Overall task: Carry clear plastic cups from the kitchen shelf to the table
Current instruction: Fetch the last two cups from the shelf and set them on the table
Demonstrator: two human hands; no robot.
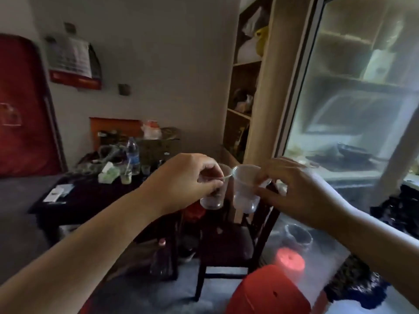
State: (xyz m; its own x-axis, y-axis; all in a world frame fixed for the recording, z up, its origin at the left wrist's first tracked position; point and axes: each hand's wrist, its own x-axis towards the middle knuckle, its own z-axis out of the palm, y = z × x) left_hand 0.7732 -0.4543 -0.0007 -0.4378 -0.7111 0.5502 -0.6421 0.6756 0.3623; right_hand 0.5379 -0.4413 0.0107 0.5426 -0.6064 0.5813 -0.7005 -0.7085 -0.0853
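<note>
My left hand pinches the rim of a clear plastic cup that hangs upright below my fingers. Close beside it, my right hand grips a second clear plastic cup, tilted with its mouth toward the left. The two cups nearly touch in mid-air, above a dark wooden chair. The dark table lies further off to the left, cluttered at its far end. Wooden shelves stand behind, at the centre right.
On the table stand a water bottle, a tissue pack and small glasses. A red stool sits on the floor below. A glass sliding door fills the right. A red panel leans at far left.
</note>
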